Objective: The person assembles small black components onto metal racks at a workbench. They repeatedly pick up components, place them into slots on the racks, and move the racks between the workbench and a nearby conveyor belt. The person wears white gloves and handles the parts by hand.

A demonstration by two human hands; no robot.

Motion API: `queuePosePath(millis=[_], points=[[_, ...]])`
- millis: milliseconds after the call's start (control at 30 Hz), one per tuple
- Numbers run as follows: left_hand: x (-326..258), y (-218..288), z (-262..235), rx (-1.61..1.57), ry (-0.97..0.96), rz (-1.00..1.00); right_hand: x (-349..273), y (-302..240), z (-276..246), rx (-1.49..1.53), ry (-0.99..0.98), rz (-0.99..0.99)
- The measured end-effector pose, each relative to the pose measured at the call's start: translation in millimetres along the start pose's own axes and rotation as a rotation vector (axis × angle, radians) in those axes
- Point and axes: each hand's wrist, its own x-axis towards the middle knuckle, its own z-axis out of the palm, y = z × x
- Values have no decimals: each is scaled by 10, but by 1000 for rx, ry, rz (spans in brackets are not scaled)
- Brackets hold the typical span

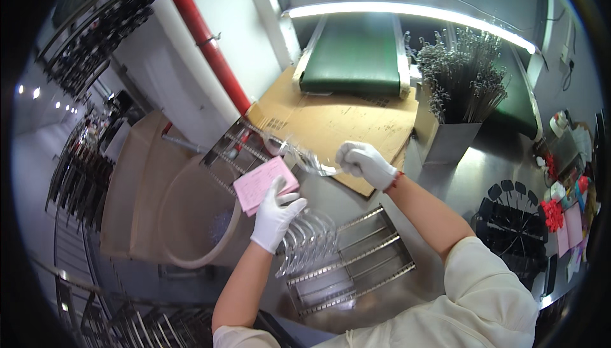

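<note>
Both of my hands wear white gloves. My left hand (pixel 277 214) is closed at the lower right edge of a small stack of pink paper slips (pixel 258 184), one finger lying across the top sheet. Just right of that hand, a row of curved shiny metal pieces (pixel 309 236) sits at the left end of a slotted metal rack (pixel 356 259). My right hand (pixel 367 163) is curled shut beside more shiny metal pieces (pixel 305 159) on another slotted rack (pixel 235 154). Whatever its fingers pinch is hidden or too small to name.
Flat cardboard (pixel 356 122) lies ahead, below a green conveyor belt (pixel 353 55). A metal bin (pixel 450 141) of thin wire hooks stands at right, near black parts (pixel 512 221) and red items (pixel 552 215). A large tan tub (pixel 197 214) is at left, near a red pipe (pixel 210 42).
</note>
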Motion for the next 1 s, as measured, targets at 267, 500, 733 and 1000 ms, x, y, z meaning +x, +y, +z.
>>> queuePosePath(millis=[267,500,733,1000], points=[[-758,540,261,-197,-77,-63,-940,-202,286,254,-325,70],[-1091,579,341,105,171,164,-1679,-284,956,-411,-79,-15],[-1032,471,-66,-268,258,-110,-1060,352,165,-977,-45,118],[-1056,458,-86,-270,170,-157,-525,680,315,-1406,-398,287]])
